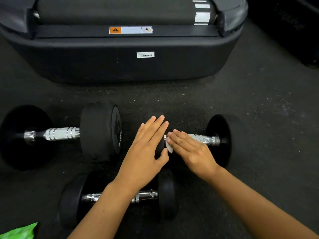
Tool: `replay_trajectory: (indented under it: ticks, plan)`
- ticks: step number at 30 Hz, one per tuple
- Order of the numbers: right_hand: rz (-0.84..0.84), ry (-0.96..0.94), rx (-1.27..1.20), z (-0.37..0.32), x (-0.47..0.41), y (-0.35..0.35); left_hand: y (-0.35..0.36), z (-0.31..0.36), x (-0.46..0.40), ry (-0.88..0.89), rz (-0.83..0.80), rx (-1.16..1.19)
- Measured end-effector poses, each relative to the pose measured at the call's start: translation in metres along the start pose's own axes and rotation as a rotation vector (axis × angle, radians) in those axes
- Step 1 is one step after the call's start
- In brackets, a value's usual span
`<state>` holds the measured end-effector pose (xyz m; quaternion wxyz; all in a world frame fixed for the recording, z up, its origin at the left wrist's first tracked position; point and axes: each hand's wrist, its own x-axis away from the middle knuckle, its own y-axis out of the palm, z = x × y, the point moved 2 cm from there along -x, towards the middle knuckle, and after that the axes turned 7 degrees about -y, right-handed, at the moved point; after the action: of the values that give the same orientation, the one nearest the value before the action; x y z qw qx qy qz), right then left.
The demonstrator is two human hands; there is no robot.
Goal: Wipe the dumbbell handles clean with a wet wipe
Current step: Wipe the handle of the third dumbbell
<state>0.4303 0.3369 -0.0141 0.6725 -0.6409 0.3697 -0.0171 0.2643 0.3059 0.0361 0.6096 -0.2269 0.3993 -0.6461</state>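
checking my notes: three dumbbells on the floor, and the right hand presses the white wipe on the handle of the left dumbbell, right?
Not quite. The head view shows the right hand pressing the white wipe on the handle of the right dumbbell, not the left dumbbell. Three dumbbells on the floor is correct.

Head camera, looking down and forward

It sits close above the floor (241, 104), facing a treadmill's end (120, 62).

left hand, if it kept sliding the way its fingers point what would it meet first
Probably nothing soon: the left hand points up and right over bare floor; the treadmill base lies farther on, though depth is unclear.
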Motion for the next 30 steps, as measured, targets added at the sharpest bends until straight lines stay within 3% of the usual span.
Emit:
replay_trajectory:
  ticks: [6,12,15,18,20,24,30]
  plan:
    - [0.043,-0.039,-0.011,-0.001,0.000,0.003,0.001,0.000,0.001,-0.001,0.007,0.005]
    - [0.043,0.058,0.044,-0.007,-0.013,0.006,-0.001,-0.002,-0.001,0.015,0.012,0.006]
    - [-0.029,0.118,0.043,-0.004,-0.004,-0.001,0.000,-0.002,0.001,0.007,-0.004,0.002]
    - [-0.144,0.403,0.020,-0.001,-0.027,-0.018,-0.002,-0.002,0.000,0.014,-0.017,0.008]
    - [-0.327,0.540,-0.014,0.008,-0.052,-0.014,-0.001,-0.002,-0.002,0.013,-0.009,0.011]
    - [-0.400,0.440,-0.118,0.012,-0.056,-0.017,-0.001,0.000,0.000,-0.004,-0.015,0.011]
    - [-0.515,0.492,-0.278,0.030,-0.069,-0.015,-0.002,-0.001,-0.001,0.007,-0.018,0.012]
